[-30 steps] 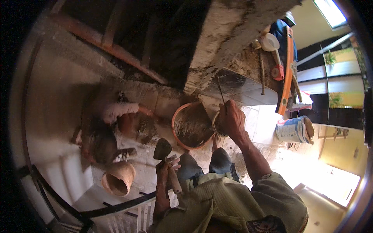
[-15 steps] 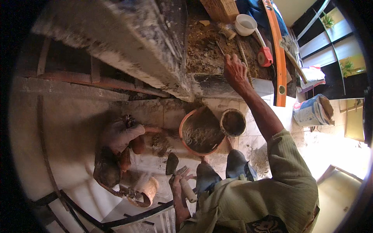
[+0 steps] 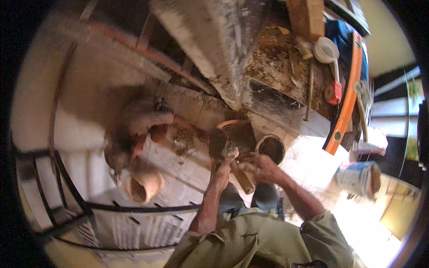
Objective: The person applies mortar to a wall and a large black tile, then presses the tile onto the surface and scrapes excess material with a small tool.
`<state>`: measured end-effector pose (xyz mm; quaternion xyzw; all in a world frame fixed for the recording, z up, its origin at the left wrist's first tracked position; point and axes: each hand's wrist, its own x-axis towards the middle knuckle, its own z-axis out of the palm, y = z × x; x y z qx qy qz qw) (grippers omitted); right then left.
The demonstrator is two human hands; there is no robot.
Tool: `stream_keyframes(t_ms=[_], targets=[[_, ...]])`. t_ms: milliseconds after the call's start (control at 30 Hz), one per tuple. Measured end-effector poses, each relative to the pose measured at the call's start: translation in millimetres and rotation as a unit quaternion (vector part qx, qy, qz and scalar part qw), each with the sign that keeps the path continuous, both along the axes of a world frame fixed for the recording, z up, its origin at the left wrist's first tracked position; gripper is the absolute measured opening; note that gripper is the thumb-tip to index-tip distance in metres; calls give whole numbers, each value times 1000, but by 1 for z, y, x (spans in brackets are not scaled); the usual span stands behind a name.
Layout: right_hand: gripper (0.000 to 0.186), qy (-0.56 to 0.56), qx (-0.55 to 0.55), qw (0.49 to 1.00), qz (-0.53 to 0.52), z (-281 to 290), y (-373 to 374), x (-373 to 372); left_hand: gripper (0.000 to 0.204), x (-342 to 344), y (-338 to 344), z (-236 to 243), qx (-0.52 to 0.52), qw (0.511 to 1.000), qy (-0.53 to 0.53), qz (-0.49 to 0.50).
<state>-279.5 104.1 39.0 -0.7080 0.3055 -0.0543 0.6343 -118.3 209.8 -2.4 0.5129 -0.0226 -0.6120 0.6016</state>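
My left hand [image 3: 220,174] is closed around a trowel, in front of my body. The trowel's wooden handle [image 3: 244,179] slants down between my hands. Its dark blade [image 3: 218,142] seems to lie over the mortar basin and is hard to tell from the mix. A pale lump [image 3: 230,150] shows above my left fingertips. My right hand [image 3: 262,167] is close beside the left, fingers curled near the handle and blurred; whatever they hold is hidden. Beneath lies the round basin [image 3: 237,121] with dark mortar. A smaller bucket [image 3: 283,147] stands to its right.
At the left a person [image 3: 147,123] crouches near a tipped clay-coloured pot [image 3: 152,183]. On the dirt-covered ledge lie an orange spirit level [image 3: 346,107], a red tape measure [image 3: 333,93], a white dipper [image 3: 326,49] and a rod [image 3: 309,91]. A black railing [image 3: 143,208] runs behind the pot.
My right hand has come down from the ledge to my left hand. The left hand has moved up and right with the trowel, over the basin. The whole view has turned.
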Motion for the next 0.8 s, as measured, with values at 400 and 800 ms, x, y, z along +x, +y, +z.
stream_keyframes(t_ms=[400, 800], targets=[[27, 94, -244, 959, -107, -1, 19, -1, 51, -34, -28, 32, -45, 926, -358, -114], [42, 150, -296, 934, -131, 15, -38, 30, 45, 82, 123, -16, 81, 936, -286, -187]])
